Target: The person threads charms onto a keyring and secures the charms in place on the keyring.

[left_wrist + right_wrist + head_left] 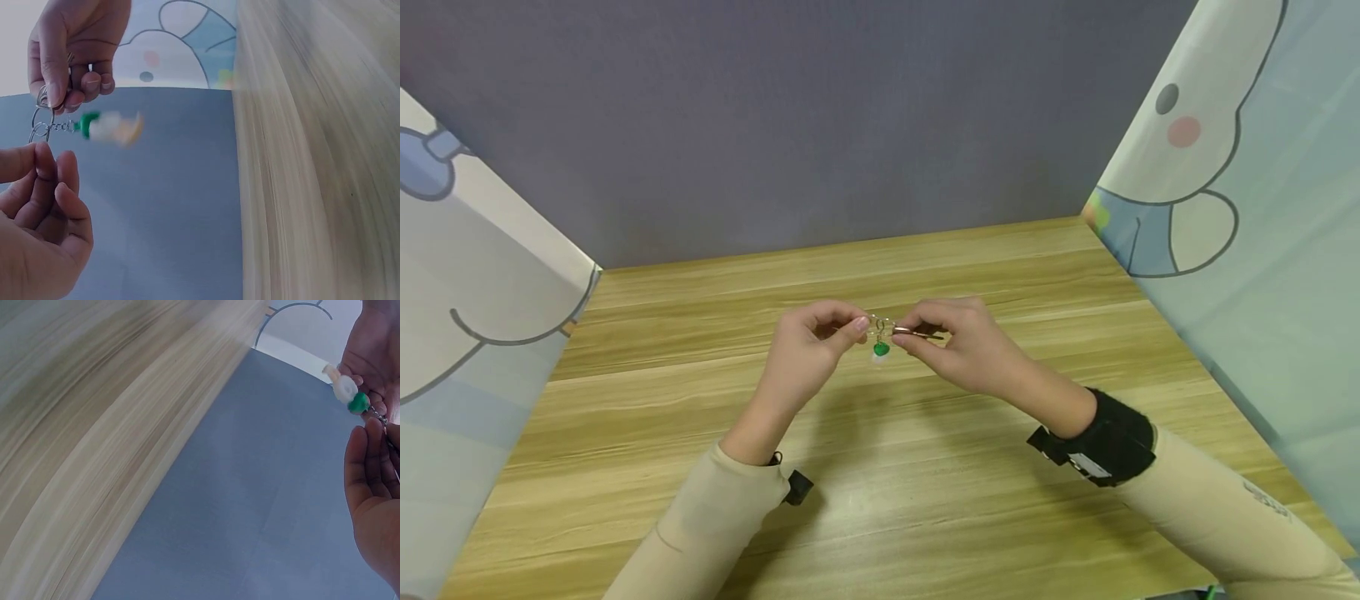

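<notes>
Over the table, my left hand pinches one side of a metal key ring between thumb and fingertips. Facing it, my right hand pinches a slim, shiny metal piece at the ring's other side; its kind is unclear, as the fingers cover most of it. Between the hands a short chain hangs from the ring. It carries a small charm, green at the top, white in the middle and pale orange at the tip, a bit blurred in the wrist views.
Below the hands lies a wood-grain table. A grey panel stands along its far edge. Cloths with cartoon figures hang at the left and right. A black strap wraps the right wrist.
</notes>
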`<state>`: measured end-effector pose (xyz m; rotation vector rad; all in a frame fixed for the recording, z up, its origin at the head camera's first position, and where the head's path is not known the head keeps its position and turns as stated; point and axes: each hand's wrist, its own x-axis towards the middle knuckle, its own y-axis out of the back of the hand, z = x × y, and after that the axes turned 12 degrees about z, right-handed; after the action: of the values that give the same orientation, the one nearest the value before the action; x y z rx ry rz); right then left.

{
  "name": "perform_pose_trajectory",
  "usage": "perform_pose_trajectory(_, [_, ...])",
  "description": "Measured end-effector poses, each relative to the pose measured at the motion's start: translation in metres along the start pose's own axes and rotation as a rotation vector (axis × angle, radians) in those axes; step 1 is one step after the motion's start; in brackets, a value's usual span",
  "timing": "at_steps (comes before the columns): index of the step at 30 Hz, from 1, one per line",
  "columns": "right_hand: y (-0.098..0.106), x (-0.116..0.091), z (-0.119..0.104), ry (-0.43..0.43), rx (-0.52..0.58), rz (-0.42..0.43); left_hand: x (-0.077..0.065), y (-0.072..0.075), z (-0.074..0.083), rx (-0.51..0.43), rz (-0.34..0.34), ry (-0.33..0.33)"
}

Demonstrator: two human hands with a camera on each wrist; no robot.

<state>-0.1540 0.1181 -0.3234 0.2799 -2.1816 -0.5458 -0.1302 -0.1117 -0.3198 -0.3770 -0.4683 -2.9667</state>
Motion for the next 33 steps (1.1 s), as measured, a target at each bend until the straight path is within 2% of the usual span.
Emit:
perform_pose_trajectory(3, [-0.001,0.000,0.000,-0.005,-0.002,0.006,0.001,0.001,0.001,-0.024,-0.011,0.045])
perform_pose_trajectory(11, [0.000,0.000,-0.001,-0.032,-0.003,-0.006,0.003,0.001,-0.002,-0.076,-0.031,0.074])
perform_pose_trajectory(14, [-0.001,0.000,-0.001,-0.031,0.004,0.000,0.002,0.002,-0.003,-0.072,-0.040,0.076])
perform_pose_trajectory(17, [-0.001,0.000,-0.002,-0.016,0.011,0.010,0.001,0.003,-0.004,-0.031,-0.047,0.033])
perform_pose_trajectory(19, [0.000,0.000,-0.002,-0.004,0.017,0.016,0.001,0.003,-0.006,0.017,-0.039,-0.038])
perform_pose_trajectory(21, [0.001,0.001,-0.003,0.007,0.020,0.022,0.001,0.003,-0.008,0.075,-0.015,-0.153])
perform_pose_trajectory(29, [0.002,0.001,-0.001,0.061,0.025,0.020,0.004,0.000,-0.014,0.243,0.104,-0.696])
perform_pose_trajectory(31, [0.002,0.001,-0.001,0.066,0.026,0.018,0.005,0.001,-0.014,0.296,0.128,-0.796])
perform_pose_trajectory(33, [0.002,0.001,-0.001,0.067,0.026,0.019,0.005,0.001,-0.015,0.350,0.152,-0.869])
